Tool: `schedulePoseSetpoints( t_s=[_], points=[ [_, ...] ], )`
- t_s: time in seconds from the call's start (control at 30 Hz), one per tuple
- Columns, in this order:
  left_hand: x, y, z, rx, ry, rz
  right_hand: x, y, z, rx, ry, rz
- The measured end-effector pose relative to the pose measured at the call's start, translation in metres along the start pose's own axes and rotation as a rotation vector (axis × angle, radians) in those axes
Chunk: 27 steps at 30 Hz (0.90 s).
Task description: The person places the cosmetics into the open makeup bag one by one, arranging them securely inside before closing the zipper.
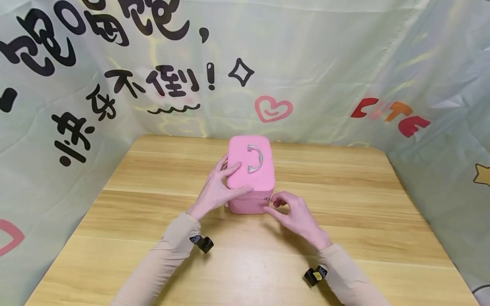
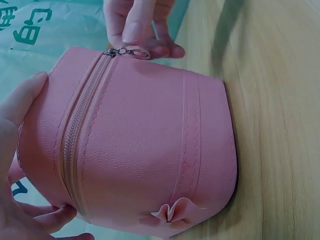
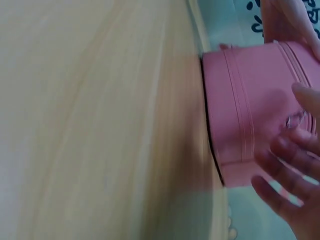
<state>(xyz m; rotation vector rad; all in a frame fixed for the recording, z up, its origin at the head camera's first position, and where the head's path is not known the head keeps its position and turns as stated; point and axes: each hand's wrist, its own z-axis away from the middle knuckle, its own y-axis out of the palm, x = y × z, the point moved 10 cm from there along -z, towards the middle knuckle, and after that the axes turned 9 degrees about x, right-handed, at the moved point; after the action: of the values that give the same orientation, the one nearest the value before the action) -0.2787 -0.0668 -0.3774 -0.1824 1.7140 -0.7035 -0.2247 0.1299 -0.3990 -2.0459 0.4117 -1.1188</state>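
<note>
A pink zippered case [image 1: 250, 170] with a silver handle [image 1: 255, 159] on its lid sits on the wooden table. My left hand [image 1: 218, 185] holds the lid at its left side, thumb along the front edge and other fingers over the top and side. At the case's front right corner is my right hand [image 1: 296, 214], its thumb and fingers apart around the metal zipper pull [image 2: 135, 52]. Fingertips are right at that pull in the left wrist view. The zipper [image 2: 75, 130] runs closed along the visible side. A small pink bow [image 2: 175, 210] decorates the case below it.
Printed fabric [image 1: 325, 63] with lettering and hearts surrounds the wooden table [image 1: 153, 255] at the back and both sides. Small black cameras [image 1: 201, 243] are strapped to both wrists. A dark cable [image 1: 481, 288] shows at the lower right edge.
</note>
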Motion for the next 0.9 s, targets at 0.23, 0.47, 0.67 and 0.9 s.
schedulePoseSetpoints(
  t_s=[0.23,0.47,0.67,0.9],
  points=[
    [-0.001,0.001,0.0,0.014,0.003,0.015,0.012,-0.002,-0.004,-0.092,-0.077,0.094],
    [0.0,-0.001,0.001,0.004,-0.002,0.006,0.014,-0.002,-0.001,-0.024,-0.187,-0.022],
    [0.003,-0.001,-0.001,0.027,0.002,0.029,0.009,-0.006,0.001,-0.016,-0.188,-0.038],
    [0.004,0.0,-0.003,0.035,-0.003,0.022,0.01,-0.011,0.001,-0.004,-0.204,-0.028]
  ],
)
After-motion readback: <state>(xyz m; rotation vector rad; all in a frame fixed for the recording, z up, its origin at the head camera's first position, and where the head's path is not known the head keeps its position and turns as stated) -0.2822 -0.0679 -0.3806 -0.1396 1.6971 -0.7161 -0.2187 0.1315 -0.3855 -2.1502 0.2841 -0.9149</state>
